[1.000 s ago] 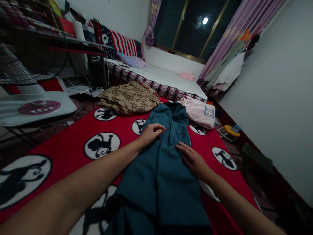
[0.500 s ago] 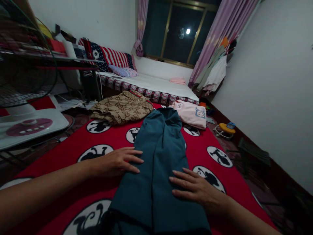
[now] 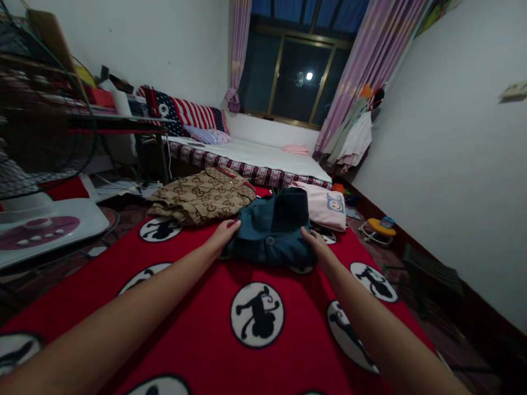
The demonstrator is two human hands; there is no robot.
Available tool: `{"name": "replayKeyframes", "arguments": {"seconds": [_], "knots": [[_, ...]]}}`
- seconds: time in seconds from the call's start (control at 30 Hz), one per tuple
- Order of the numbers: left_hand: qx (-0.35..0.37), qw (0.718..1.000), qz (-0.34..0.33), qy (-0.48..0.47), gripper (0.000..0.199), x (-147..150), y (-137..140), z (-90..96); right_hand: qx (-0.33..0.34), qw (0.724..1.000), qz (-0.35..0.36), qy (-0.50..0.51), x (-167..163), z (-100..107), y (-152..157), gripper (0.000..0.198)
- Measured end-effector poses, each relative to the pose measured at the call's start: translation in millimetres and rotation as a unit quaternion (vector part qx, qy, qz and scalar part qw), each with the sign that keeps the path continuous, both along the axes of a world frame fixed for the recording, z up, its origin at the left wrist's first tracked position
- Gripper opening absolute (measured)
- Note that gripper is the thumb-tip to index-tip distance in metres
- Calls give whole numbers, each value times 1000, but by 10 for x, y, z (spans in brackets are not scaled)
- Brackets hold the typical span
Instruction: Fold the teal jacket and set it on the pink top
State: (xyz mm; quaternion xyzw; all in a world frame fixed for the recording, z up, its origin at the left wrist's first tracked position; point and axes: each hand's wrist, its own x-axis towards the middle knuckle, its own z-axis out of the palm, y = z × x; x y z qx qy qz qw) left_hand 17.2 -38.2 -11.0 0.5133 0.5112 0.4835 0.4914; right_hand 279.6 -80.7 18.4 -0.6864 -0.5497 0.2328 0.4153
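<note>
Dark teal trousers (image 3: 263, 222) lie folded into a short bundle on a red blanket (image 3: 197, 318) with round black-and-white monkey patches. A round button shows on their near side. My left hand (image 3: 225, 233) grips the left edge, thumb on top and the other fingers mostly hidden beneath. At the right edge, my right hand (image 3: 313, 241) holds the cloth the same way. Beyond and to the left is a brown patterned garment (image 3: 203, 197), its edge close to the trousers. A folded pink top (image 3: 327, 208) with a blue smiley print lies just behind on the right.
A white fan base (image 3: 49, 225) stands at the left, by a cluttered desk (image 3: 135, 118). Behind the blanket is a bed (image 3: 255, 148) with cushions. On the right floor are a yellow-topped stool (image 3: 379, 227) and a dark folding stool (image 3: 432, 269).
The trousers were stretched out long toward me with both hands flat on them. Now they are folded up away from me, and my hands have moved forward and closed on their sides.
</note>
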Motion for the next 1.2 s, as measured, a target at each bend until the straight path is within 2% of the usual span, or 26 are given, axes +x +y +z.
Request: {"name": "replayKeyframes", "arguments": {"seconds": [0.1,0.2,0.23,0.3,0.37,0.43,0.47,0.53,0.6,0.67,0.73,0.8,0.9,0.97,1.03,1.1,1.17,1.2], "knots": [[15,1000,9,7,70,-35,-209,-118,10,993,-1,115,0,-254,-210,63],[41,998,-25,48,73,-145,-579,-111,-26,981,12,194,-17,-311,-592,65],[23,996,-49,68,76,-214,-732,-93,-45,977,30,205,-19,-295,-773,66],[-57,986,-116,101,82,-389,-1062,-56,-90,967,88,220,-5,-259,-1193,69],[-121,969,-185,113,85,-566,-1367,-24,-152,947,155,238,38,-252,-1600,70],[-117,961,-217,124,87,-680,-1563,12,-201,933,188,231,103,-266,-1861,76],[-102,961,-215,139,89,-700,-1598,34,-215,935,181,215,136,-270,-1908,79],[-64,965,-177,182,93,-664,-1532,80,-200,957,130,163,192,-255,-1831,84],[-24,969,-124,212,94,-547,-1329,114,-153,982,60,96,218,-213,-1593,88],[16,970,-87,228,92,-396,-1073,122,-109,994,16,14,213,-166,-1305,88],[39,961,-65,266,84,-262,-844,108,-91,991,-1,-94,189,-135,-1062,77],[65,943,-56,321,64,-177,-685,86,-74,978,13,-195,165,-120,-899,55],[147,931,-55,330,34,-146,-577,61,-11,965,52,-257,163,-96,-764,35],[185,924,-25,332,32,-158,-567,66,18,959,30,-283,172,-63,-704,34],[174,892,18,416,39,-160,-594,101,-11,944,-19,-330,160,-13,-662,34],[156,830,55,532,52,-131,-649,174,-34,921,-66,-382,95,53,-646,39],[182,772,86,602,59,-53,-724,277,8,906,-91,-414,-33,123,-653,48],[206,754,91,617,56,5,-763,330,42,904,-90,-415,-117,152,-659,48]]}}
